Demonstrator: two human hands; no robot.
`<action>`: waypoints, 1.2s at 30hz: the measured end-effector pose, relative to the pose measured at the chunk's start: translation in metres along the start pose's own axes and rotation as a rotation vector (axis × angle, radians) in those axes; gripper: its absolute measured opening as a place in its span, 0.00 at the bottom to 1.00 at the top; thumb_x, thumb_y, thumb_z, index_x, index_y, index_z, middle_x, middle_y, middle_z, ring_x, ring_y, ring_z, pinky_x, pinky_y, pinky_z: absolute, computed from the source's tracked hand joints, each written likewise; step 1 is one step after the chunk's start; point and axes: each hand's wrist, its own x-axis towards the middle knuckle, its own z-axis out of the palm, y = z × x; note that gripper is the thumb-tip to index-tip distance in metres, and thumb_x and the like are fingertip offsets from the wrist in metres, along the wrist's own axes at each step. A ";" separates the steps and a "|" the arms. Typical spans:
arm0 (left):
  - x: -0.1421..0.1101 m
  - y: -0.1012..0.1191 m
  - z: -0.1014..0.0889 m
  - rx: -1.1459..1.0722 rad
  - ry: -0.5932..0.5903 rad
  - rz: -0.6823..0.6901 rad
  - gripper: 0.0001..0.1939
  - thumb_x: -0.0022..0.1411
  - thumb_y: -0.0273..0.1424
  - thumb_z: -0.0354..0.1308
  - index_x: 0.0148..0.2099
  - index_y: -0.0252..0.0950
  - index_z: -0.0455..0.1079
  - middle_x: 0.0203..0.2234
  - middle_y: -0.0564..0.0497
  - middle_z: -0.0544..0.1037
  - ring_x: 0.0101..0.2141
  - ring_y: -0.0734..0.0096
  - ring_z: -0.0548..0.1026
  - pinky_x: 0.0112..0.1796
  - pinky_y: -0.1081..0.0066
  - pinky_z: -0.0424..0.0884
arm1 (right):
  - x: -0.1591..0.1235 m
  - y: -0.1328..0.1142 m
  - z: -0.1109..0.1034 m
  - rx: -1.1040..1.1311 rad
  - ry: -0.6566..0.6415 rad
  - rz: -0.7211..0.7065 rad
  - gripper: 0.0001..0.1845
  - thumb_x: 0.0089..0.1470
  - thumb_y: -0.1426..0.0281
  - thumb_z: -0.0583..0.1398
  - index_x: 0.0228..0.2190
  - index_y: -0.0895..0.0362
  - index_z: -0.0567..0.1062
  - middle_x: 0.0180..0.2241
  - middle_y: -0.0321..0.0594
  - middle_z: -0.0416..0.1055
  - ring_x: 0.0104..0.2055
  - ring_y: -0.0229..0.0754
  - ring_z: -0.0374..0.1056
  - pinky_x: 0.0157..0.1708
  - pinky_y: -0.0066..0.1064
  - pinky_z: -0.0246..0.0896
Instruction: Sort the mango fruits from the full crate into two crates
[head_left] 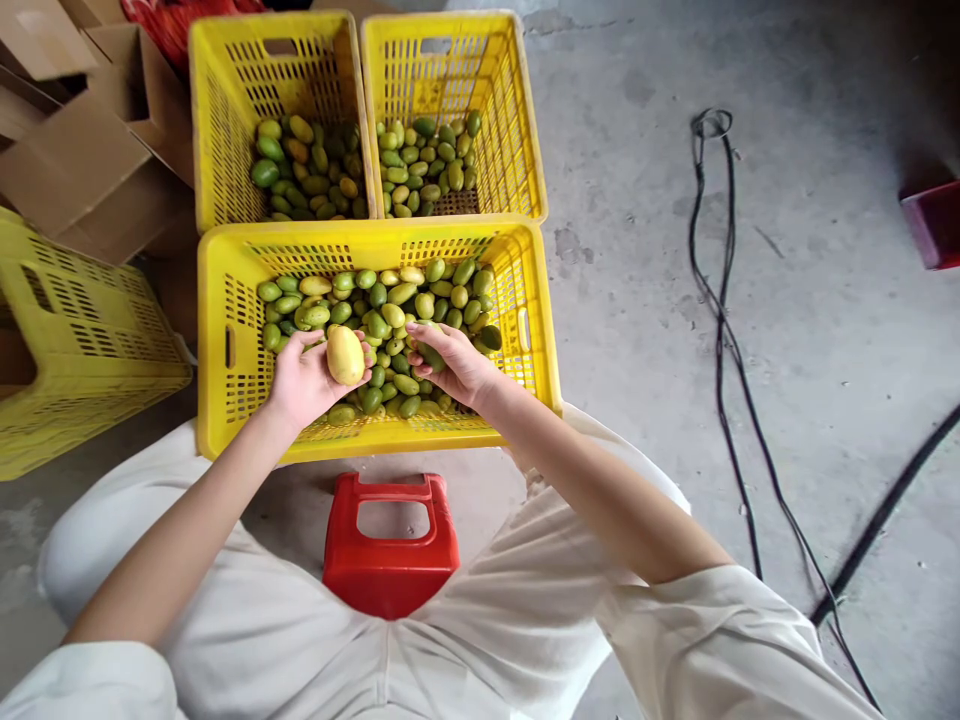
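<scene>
A yellow mango [345, 356] rests in my left hand [306, 378], which is palm up with the fingers curled beneath it, above the front yellow crate [375, 440]. To the right of it, my right hand [457, 368] has its fingers bent around a green mango [430, 356], partly hidden by the thumb and fingers. Below both hands, many small green and yellowish mangoes [402, 294] lie loose across the crate. The crate stands in front of my knees.
Two more yellow crates [277, 75] [495, 80] with mangoes touch the front crate's far side. Another yellow crate [97, 345] lies tilted at left, near cardboard boxes [82, 165]. A red plastic stool [390, 575] is between my legs. Black cables [721, 300] run over the concrete floor at right.
</scene>
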 end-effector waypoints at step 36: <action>0.005 -0.009 -0.007 0.204 -0.136 0.236 0.26 0.49 0.39 0.86 0.44 0.38 0.78 0.39 0.47 0.86 0.38 0.63 0.86 0.42 0.66 0.84 | 0.000 -0.003 0.001 0.019 0.114 0.049 0.09 0.56 0.79 0.68 0.36 0.54 0.78 0.30 0.32 0.73 0.30 0.35 0.70 0.27 0.23 0.67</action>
